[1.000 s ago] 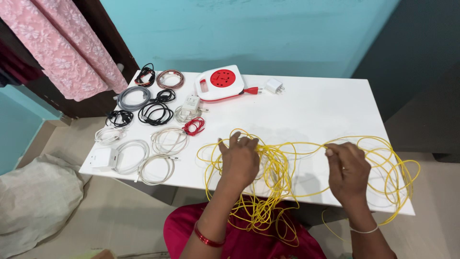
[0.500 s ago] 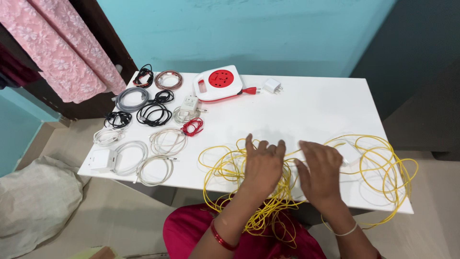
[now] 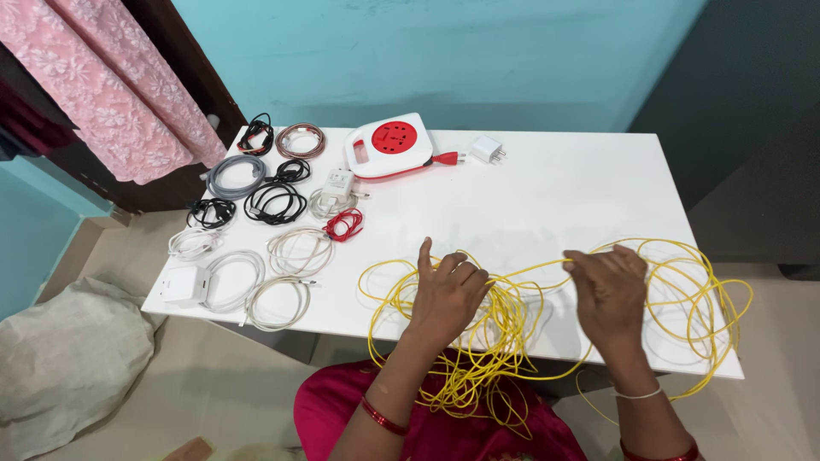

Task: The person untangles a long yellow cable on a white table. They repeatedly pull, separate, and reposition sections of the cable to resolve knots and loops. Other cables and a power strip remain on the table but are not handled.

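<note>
A long yellow wire [image 3: 683,294] lies in loose tangled loops across the near edge of the white table [image 3: 555,188] and hangs down over my lap. My left hand [image 3: 446,290] rests on the left bunch of loops, fingers curled around several strands. Further right, my right hand [image 3: 608,286] pinches strands of the same yellow wire and holds them slightly off the table. A stretch of wire runs between both hands.
Several coiled cables in black, grey, white and red [image 3: 273,201] lie in rows on the table's left half. A red-and-white extension reel [image 3: 389,147] and a white plug adapter [image 3: 487,149] sit at the back. A pink curtain [image 3: 111,85] hangs left; a pale sack [image 3: 68,358] lies on the floor.
My right hand moved right and lifted strands of the yellow wire, drawing them out. My left hand shifted slightly left and closed on the left bunch.
</note>
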